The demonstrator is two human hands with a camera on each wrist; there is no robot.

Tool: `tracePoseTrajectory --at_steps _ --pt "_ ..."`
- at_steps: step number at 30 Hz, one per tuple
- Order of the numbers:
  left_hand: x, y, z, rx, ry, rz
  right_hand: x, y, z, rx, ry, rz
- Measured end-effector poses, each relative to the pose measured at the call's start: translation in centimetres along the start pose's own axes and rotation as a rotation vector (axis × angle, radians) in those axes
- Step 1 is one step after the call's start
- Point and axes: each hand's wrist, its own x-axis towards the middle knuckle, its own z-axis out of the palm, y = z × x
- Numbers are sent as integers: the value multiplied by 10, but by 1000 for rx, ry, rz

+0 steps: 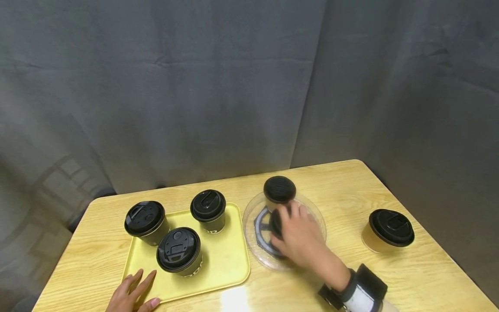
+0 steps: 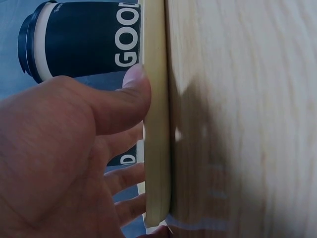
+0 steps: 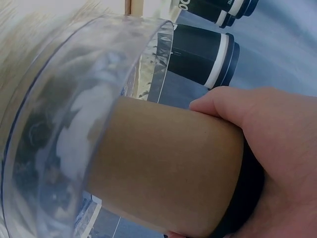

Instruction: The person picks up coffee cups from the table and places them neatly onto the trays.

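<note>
My right hand (image 1: 302,236) holds a brown paper cup (image 3: 168,163) with a black lid, thumb on the cup's side and palm over the lid. The cup's base is at a clear round dish (image 1: 253,255); whether it touches the dish's floor I cannot tell. Behind it, another black-lidded cup (image 1: 279,190) stands in the dish's far part. My left hand (image 1: 126,297) rests with spread fingers on the near left corner of a yellow tray (image 1: 226,273), thumb at its rim. The nearest dark cup (image 1: 179,251) stands on the tray, just beyond that hand.
Two more dark cups with black lids, one at the tray's far left (image 1: 146,219) and one at its far side (image 1: 208,208), stand behind the nearest one. A brown cup (image 1: 390,229) stands alone on the table's right. A grey curtain (image 1: 234,86) hangs behind the table.
</note>
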Motion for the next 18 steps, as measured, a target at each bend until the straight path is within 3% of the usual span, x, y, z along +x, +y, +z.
tracePoseTrajectory --at_steps 18 --pt "2 0 -3 -7 -60 -27 -2 5 -2 59 25 -38"
